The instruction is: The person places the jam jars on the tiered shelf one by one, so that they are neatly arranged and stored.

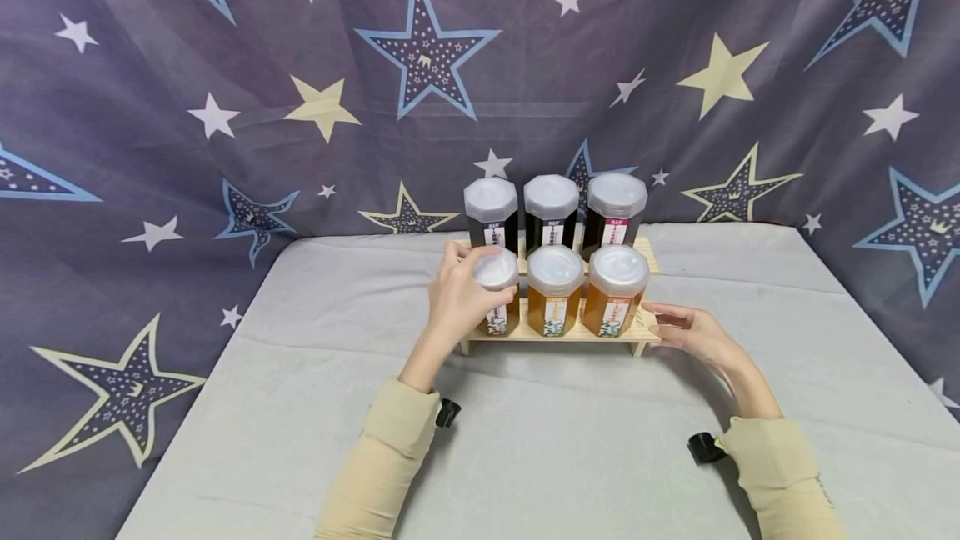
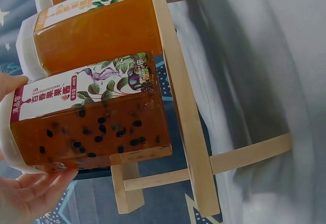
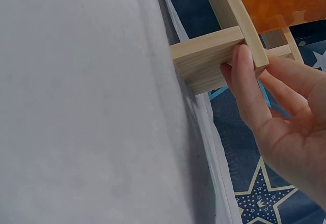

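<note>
A two-step wooden rack bears two rows of octagonal jars. My left hand grips the front-left jar around its white lid; this jar holds amber syrup with dark seeds and carries a red-and-white label. In the left wrist view its base is at the rack's end, but I cannot tell whether it touches the board. My right hand pinches the right end of the lower step, with fingertips against the wood.
Beside the gripped jar stand the middle amber jar and the right amber jar. Several dark jars fill the upper step behind. A grey cloth covers the table, and a star-patterned curtain hangs at the back.
</note>
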{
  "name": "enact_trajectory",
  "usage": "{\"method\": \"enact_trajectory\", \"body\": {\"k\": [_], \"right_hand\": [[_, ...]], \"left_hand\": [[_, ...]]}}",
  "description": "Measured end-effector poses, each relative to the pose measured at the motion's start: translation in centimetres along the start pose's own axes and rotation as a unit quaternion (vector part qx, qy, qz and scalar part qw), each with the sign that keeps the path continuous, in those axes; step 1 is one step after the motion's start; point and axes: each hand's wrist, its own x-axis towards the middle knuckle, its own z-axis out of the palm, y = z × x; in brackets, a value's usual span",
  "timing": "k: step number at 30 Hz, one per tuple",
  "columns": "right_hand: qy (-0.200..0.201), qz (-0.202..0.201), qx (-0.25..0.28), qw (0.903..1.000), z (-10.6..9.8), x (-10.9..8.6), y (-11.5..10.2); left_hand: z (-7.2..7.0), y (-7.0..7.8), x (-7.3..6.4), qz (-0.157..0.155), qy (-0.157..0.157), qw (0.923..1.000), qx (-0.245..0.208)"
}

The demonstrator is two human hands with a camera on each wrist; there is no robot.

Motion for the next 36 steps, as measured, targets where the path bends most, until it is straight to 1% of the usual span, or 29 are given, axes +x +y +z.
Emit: {"method": "enact_trajectory", "body": {"k": [7, 16, 23, 30, 36], "right_hand": [[0.001, 0.001, -0.002, 1.0, 0.0, 0.1, 0.0], [0.004, 0.003, -0.015, 0.9999, 0.0, -0.1, -0.3], [0.006, 0.008, -0.014, 0.9998, 0.0, -0.2, -0.4], [0.001, -0.002, 0.004, 1.0, 0.1, -0.1, -0.2], [0.003, -0.005, -0.003, 1.0, 0.1, -0.1, -0.2]], "left_hand": [[0.3, -0.2, 0.0, 0.003, 0.0, 1.0, 0.002], [0.7, -0.1, 0.1, -0.006, -0.019, 0.9996, -0.02], [0.9, -0.1, 0.1, -0.004, -0.02, 0.9997, 0.014], [0.9, -0.4, 0.1, -0.005, -0.033, 0.9993, 0.018], [1.2, -0.6, -0.1, 0.002, -0.022, 0.9997, 0.013]]}}
